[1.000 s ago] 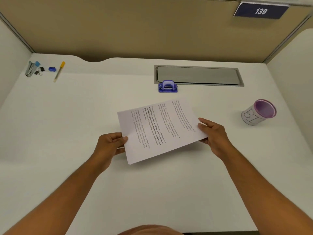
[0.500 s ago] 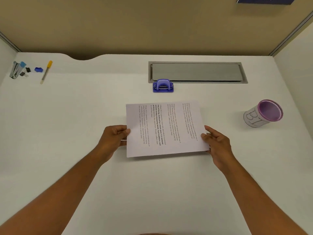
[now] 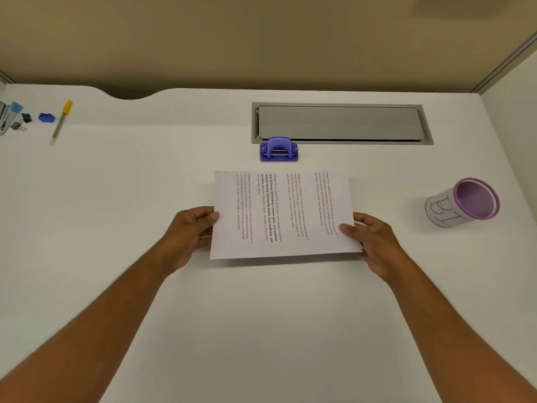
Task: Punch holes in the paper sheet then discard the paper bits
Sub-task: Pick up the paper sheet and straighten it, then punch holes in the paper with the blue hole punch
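I pinch the printed paper sheet (image 3: 283, 215) by both side edges, left hand (image 3: 190, 232) and right hand (image 3: 374, 242) closed on it, just short of the blue hole punch (image 3: 278, 149). No holes yet; punching and discarding remain.

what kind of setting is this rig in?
Most likely an office cubicle or partitioned desk station. A white desk is boxed in by tan divider panels, with a grey cable-access flap set into the top and stationery around: a blue hole punch, binder clips, a pen.
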Action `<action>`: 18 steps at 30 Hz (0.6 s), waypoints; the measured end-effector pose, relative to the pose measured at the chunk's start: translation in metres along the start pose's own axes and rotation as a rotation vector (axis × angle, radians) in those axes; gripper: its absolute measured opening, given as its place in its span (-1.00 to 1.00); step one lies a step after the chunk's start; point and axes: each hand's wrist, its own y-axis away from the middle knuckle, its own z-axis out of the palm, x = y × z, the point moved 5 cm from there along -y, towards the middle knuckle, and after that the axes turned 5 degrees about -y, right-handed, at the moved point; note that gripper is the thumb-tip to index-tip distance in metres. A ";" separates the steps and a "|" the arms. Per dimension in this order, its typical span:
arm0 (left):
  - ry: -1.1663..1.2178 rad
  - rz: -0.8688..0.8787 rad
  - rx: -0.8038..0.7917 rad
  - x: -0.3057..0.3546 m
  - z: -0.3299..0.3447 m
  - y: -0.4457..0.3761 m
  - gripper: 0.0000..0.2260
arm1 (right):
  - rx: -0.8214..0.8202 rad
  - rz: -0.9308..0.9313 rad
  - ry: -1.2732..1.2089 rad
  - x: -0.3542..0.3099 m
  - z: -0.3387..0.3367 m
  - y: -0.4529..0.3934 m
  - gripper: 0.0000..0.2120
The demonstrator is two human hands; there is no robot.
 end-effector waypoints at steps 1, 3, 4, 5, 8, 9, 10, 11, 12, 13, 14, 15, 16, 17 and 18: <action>0.072 -0.031 -0.026 0.000 0.002 0.001 -0.70 | 0.005 -0.001 -0.017 0.000 0.001 -0.001 -0.72; 0.282 -0.095 -0.067 -0.002 0.007 0.006 -0.45 | 0.020 -0.002 -0.052 0.002 0.002 -0.002 -0.73; 0.385 -0.106 -0.074 -0.006 0.011 0.010 -0.32 | 0.030 -0.004 -0.066 0.003 0.002 -0.002 -0.73; 0.472 -0.105 -0.074 -0.011 0.018 0.015 -0.22 | 0.040 -0.007 -0.078 0.005 0.002 -0.003 -0.73; 0.605 -0.096 -0.044 -0.033 0.055 0.037 -0.19 | 0.061 -0.028 -0.103 0.008 0.002 -0.003 -0.72; 0.618 -0.096 -0.025 -0.040 0.071 0.043 -0.23 | 0.067 -0.034 -0.111 0.009 0.002 -0.003 -0.72; 0.629 -0.096 -0.008 -0.045 0.087 0.047 -0.30 | 0.070 -0.040 -0.116 0.010 0.003 -0.003 -0.72; 0.641 -0.094 0.002 -0.048 0.103 0.050 -0.39 | 0.072 -0.045 -0.118 0.011 0.003 -0.003 -0.72; 0.654 -0.092 0.016 -0.048 0.117 0.050 -0.49 | 0.073 -0.050 -0.118 0.011 0.004 -0.003 -0.72; 0.663 -0.093 0.037 -0.046 0.130 0.050 -0.55 | 0.071 -0.053 -0.117 0.011 0.005 -0.003 -0.71; 0.671 -0.095 0.061 -0.044 0.140 0.049 -0.56 | 0.069 -0.057 -0.116 0.010 0.006 -0.003 -0.71; 0.688 -0.100 0.089 -0.040 0.148 0.048 -0.53 | 0.067 -0.059 -0.114 0.009 0.006 -0.003 -0.72; 0.708 -0.104 0.122 -0.037 0.155 0.046 -0.50 | 0.067 -0.060 -0.113 0.009 0.007 -0.003 -0.72; 0.726 -0.106 0.155 -0.034 0.160 0.044 -0.51 | 0.070 -0.061 -0.111 0.008 0.007 -0.003 -0.73; 0.736 -0.108 0.187 -0.031 0.163 0.042 -0.54 | 0.074 -0.063 -0.109 0.007 0.007 -0.003 -0.73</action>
